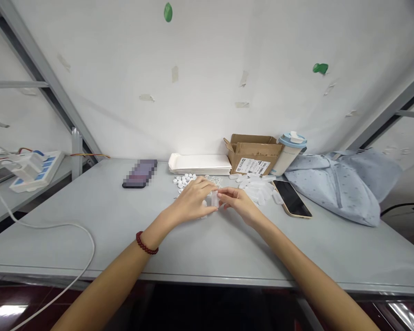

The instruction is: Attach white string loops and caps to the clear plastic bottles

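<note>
Past the bench's left edge, a white power strip (50,171) with blue sockets lies on a neighbouring surface, and a white cable (62,225) runs from it across the bench's front left corner and over the front edge. Farther right, towards the back edge, lies a dark phone (146,173), its screen partly pixelated. Next, a small cluster of white caps (181,180) sits just in front of a low white stack (200,164) that runs along the back edge. The left hand (195,200), a dark red beaded bracelet (146,243) on its wrist, reaches in from the front edge; its thumb and forefinger stand apart at the two ends of a short translucent tube (214,198), though whether they press on it I cannot tell. That tube is around the middle of the bench, between both hands. The right hand (240,202) pinches the tube's right side with thumb and forefinger. Behind the right hand, more translucent tubes (257,188) lie heaped before an open cardboard box (254,151) at the back edge. Beside the box stands a blue-lidded cup (290,154), then a gold-edged phone (292,198) lies face up, and a pale blue cloth bag (338,188) slumps towards the back right corner.
</note>
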Demonstrator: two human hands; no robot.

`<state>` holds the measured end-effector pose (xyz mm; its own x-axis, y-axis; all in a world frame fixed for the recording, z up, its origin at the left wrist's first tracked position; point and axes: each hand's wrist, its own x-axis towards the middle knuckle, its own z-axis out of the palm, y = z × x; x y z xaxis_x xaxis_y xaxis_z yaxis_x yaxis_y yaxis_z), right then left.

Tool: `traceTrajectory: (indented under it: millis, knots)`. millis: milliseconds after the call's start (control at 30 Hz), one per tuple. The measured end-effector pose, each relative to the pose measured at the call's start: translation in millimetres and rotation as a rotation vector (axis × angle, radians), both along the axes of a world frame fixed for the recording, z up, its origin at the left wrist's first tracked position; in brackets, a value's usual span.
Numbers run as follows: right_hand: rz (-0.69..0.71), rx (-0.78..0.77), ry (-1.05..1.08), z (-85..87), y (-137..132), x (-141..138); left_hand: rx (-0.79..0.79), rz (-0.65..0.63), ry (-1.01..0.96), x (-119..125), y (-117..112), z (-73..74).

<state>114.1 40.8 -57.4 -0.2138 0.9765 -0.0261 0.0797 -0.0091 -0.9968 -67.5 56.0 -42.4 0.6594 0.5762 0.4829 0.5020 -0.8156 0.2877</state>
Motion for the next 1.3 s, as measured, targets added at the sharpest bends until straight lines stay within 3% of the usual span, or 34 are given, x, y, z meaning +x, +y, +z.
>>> traceTrajectory:
  millis: [367,933,1300]
  knots:
    - [0.033,0.047,-0.237,-13.3,2.6,-4.8,-0.103,-0.006,0.267,-1.9,-5.7,2.4]
    - [0.048,0.143,-0.264,-26.9,5.9,-4.6,-0.129,-0.006,0.292,-4.5,-1.6,-7.6]
    - [0.053,0.180,-0.310,-26.8,4.7,-4.1,-0.171,-0.012,0.285,-4.4,-1.8,-6.4]
